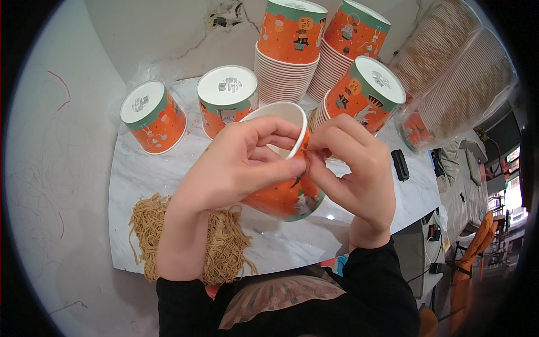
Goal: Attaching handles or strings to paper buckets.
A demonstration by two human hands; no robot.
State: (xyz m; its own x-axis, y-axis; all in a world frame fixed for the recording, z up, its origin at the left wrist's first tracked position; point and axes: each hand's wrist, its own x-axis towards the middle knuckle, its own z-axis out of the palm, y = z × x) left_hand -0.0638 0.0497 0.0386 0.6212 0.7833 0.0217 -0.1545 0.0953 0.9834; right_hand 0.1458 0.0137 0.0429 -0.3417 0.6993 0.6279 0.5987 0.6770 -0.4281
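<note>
- Marble-patterned white table (pixel 168 174) fills the middle of the view, set against a pale cracked wall (pixel 163 28); to the left the floor (pixel 45 168) is light and marked with thin scribbled lines.
- To the right, past the table edge, the room opens onto orange chairs (pixel 477 247) and cables.
- Sleeves of nested cups in clear plastic (pixel 455 73) lie at the far right corner.
- Two tall stacks of orange cups (pixel 292 50) stand at the back, bottoms up.
- Dry yellow noodles (pixel 224 247) lie heaped at the near left edge.
- Three single cups (pixel 154 115) stand upside down behind the hands.
- An orange paper cup (pixel 286 196), tilted with its mouth away, sits above the table's middle.
- Left hand (pixel 236 163) is wrapped around that cup, fingers over its rim.
- Right hand (pixel 353 163) pinches the rim beside the left thumb.
- A small black object (pixel 400 164) lies just right of the hands.
</note>
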